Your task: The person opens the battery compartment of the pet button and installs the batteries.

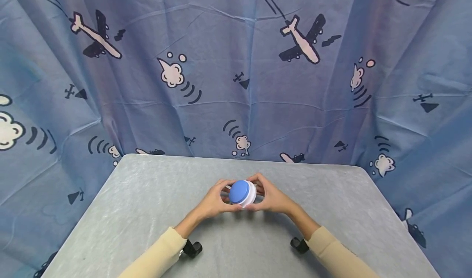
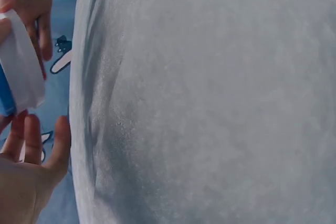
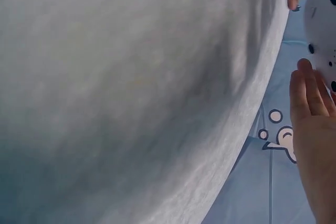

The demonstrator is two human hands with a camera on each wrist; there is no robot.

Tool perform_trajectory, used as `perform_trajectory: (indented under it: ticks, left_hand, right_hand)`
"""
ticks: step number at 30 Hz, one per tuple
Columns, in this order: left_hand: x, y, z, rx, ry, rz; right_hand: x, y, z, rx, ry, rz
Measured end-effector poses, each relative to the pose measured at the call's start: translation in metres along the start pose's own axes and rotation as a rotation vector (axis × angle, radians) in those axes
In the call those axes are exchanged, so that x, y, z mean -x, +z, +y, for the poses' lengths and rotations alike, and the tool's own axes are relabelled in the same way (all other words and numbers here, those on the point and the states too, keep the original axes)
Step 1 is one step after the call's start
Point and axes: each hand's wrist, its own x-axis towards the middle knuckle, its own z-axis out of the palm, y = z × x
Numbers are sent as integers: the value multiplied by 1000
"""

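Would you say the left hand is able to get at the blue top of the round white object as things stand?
Probably yes. The left hand already grips the round white object from its side, the blue top is tilted toward it, and the right hand holds only the opposite side, leaving the top uncovered.

A grey table [image 1: 147, 204] with rounded corners, covered by a wrinkled grey cloth

Bright even light, soft shadows under the arms, head view bowed at edges, wrist views blurred
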Motion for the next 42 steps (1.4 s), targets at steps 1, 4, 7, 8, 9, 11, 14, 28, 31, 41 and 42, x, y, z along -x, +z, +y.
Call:
perform_trajectory:
  ticks: [1,4,7,8,9,11,14,28,31,41,42]
  left_hand:
    - [0,0,-1,5,7,4]
    - [-1,-1,-1,-8,35,1]
    - [-3,-2,-1,-75,72,-14]
    - [-3,-2,-1,-97,79,-20]
    - [-4,-3,0,-116,88,-24]
    - [-4,-3,1,-137,93,-33]
    - [-5,-2,3,-101,74,-54]
    - [-7,2,-3,-65,47,-62]
    - [-9,3,-2,-76,25,-67]
    - [-16,3,-13,-181,18,-144]
    - [-17,4,-14,-212,25,-146]
  right_hand:
    - [1,0,1,2,7,2]
    - [2,-1,1,33,15,-7]
    - [1,-1,1,91,5,-25]
    - [0,-1,2,114,-3,-31]
    - [0,-2,3,131,-10,-37]
    - [-1,-3,4,156,-24,-40]
    - [0,-6,7,169,-32,-26]
    - [8,-3,10,227,-18,-54]
    - [8,-5,12,265,-35,-40]
    - [7,-11,23,353,9,-55]
    - [6,-11,24,359,15,-63]
